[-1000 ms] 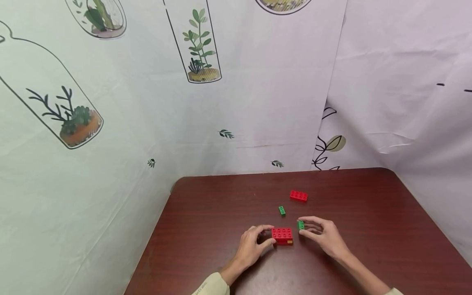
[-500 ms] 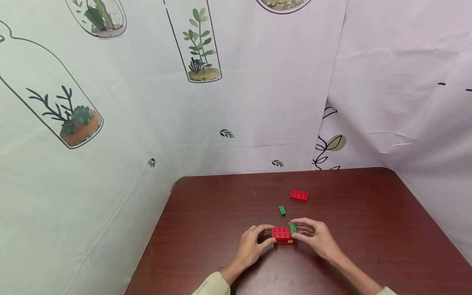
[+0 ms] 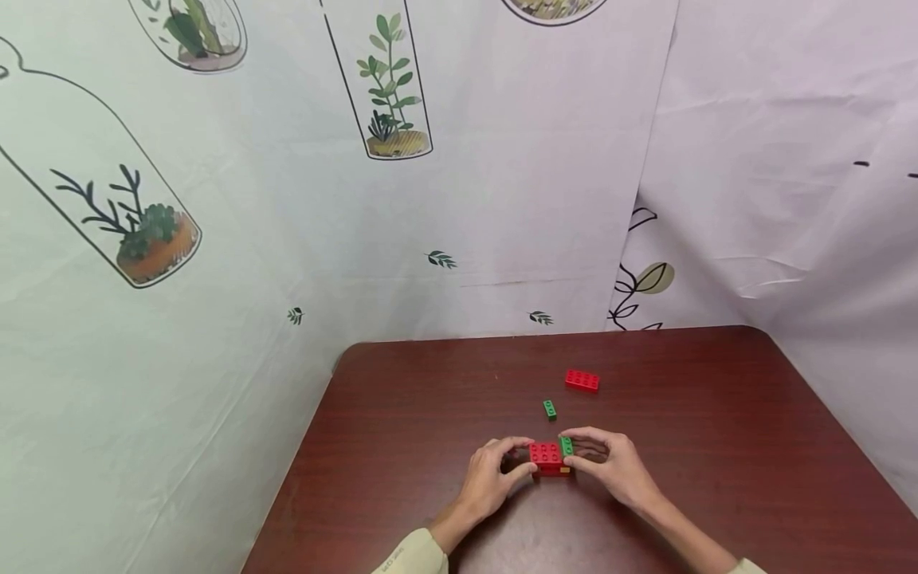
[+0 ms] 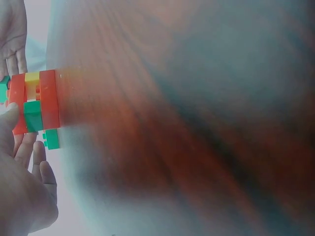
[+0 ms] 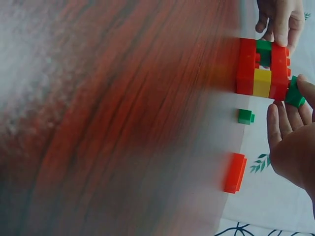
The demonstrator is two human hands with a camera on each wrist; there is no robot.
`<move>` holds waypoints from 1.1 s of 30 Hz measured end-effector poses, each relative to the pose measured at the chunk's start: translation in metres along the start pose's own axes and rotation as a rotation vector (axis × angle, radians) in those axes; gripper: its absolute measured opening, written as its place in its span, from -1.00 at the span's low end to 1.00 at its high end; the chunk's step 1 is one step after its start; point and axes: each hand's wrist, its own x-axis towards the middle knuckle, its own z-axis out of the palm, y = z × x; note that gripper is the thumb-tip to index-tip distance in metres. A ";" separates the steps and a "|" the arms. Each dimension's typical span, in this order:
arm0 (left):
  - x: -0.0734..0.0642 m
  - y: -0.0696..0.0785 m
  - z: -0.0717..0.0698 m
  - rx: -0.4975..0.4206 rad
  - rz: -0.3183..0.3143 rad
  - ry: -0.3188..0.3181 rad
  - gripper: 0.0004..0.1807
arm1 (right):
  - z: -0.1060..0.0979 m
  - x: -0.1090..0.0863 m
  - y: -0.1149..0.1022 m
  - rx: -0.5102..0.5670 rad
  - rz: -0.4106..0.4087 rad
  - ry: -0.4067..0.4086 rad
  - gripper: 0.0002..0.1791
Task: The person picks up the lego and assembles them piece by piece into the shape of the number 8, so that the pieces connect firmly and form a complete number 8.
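A stack of toy building bricks [image 3: 543, 454] stands on the table, a red brick at the bottom and another on top. Between these two layers sit a yellow brick [image 5: 262, 82] and a green brick [image 4: 33, 116] with a gap between them. My left hand [image 3: 488, 480] holds the stack's left end between thumb and fingers. At the other end my right hand [image 3: 622, 470] pinches a small green two-stud brick [image 3: 566, 446] over the studs of the top red brick. In the right wrist view this green brick looks slightly tilted on the studs.
Behind the stack lies a loose green two-stud brick [image 3: 549, 410]. Farther back is a loose red brick [image 3: 582, 380]. The dark brown table [image 3: 430, 391] meets a white printed cloth [image 3: 488, 239] at its far edge.
My right hand has moved left with the green brick, from beside the stack to the right end of its top. The left hand keeps its hold on the stack.
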 end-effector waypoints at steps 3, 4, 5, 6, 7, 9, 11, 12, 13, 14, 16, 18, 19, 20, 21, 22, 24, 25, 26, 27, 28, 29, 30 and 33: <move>0.000 0.000 0.000 -0.001 0.008 0.004 -0.63 | 0.000 0.000 0.000 0.000 -0.003 0.002 -0.61; 0.000 0.000 0.000 -0.002 0.010 0.005 -0.63 | 0.000 0.000 0.000 0.001 -0.004 0.002 -0.61; 0.000 0.000 0.000 -0.003 0.012 0.005 -0.63 | 0.000 0.000 0.001 0.001 -0.006 0.002 -0.61; 0.000 0.000 -0.001 -0.003 0.012 0.006 -0.63 | 0.000 0.000 0.001 0.004 -0.007 0.000 -0.61; 0.000 0.000 -0.001 -0.004 0.013 0.006 -0.63 | 0.000 0.000 0.001 0.005 -0.009 -0.001 -0.61; 0.000 0.000 0.000 -0.007 0.011 0.005 -0.63 | 0.000 0.000 0.001 0.011 -0.008 -0.007 -0.61; 0.000 0.000 0.000 -0.011 0.010 0.004 -0.63 | 0.000 0.001 0.001 0.019 -0.007 -0.012 -0.61; 0.000 -0.001 0.000 -0.012 0.009 0.004 -0.63 | 0.000 0.001 0.001 0.021 -0.009 -0.015 -0.60; 0.000 -0.001 0.000 -0.013 0.009 0.004 -0.63 | 0.000 0.002 0.001 0.017 -0.011 -0.016 -0.60; 0.000 -0.001 0.000 -0.014 0.009 0.003 -0.63 | 0.000 0.002 0.001 0.009 -0.016 -0.017 -0.60; 0.000 -0.001 0.001 -0.016 0.012 0.003 -0.63 | 0.000 0.003 0.001 -0.019 -0.034 -0.013 -0.60; 0.000 -0.001 0.001 -0.018 0.010 0.001 -0.63 | -0.001 0.004 0.000 -0.047 -0.052 -0.011 -0.60; 0.000 -0.001 0.001 -0.019 0.008 0.000 -0.63 | -0.001 0.005 0.000 -0.057 -0.057 -0.012 -0.60; -0.001 -0.001 0.001 -0.021 0.005 -0.002 -0.63 | -0.001 0.005 -0.001 -0.061 -0.060 -0.014 -0.61; -0.001 -0.001 0.001 -0.023 0.003 -0.003 -0.63 | -0.001 0.005 -0.001 -0.061 -0.061 -0.020 -0.61; -0.001 -0.001 0.001 -0.024 0.001 -0.005 -0.63 | -0.001 0.006 -0.001 -0.058 -0.061 -0.024 -0.62; -0.001 -0.001 0.002 -0.027 0.004 -0.006 -0.63 | -0.001 0.006 -0.001 -0.042 -0.052 -0.036 -0.61; -0.002 -0.001 0.002 -0.027 0.009 -0.005 -0.63 | -0.001 0.006 -0.001 -0.036 -0.050 -0.039 -0.61; -0.002 -0.001 0.002 -0.026 0.014 -0.004 -0.63 | -0.001 0.006 0.000 -0.030 -0.049 -0.042 -0.61; -0.002 -0.001 0.002 -0.027 0.017 -0.002 -0.63 | -0.001 0.005 0.000 -0.025 -0.049 -0.042 -0.61; -0.002 -0.001 0.002 -0.027 0.021 0.000 -0.63 | -0.002 0.005 0.000 -0.018 -0.047 -0.042 -0.61; -0.001 -0.001 0.002 -0.027 0.022 0.002 -0.63 | -0.002 0.005 0.000 -0.009 -0.045 -0.041 -0.60; -0.001 -0.001 0.003 -0.027 0.020 0.004 -0.63 | -0.002 0.005 0.000 -0.001 -0.043 -0.041 -0.60; 0.000 0.000 0.002 -0.032 0.014 0.006 -0.63 | -0.002 0.005 0.001 0.025 -0.036 -0.046 -0.59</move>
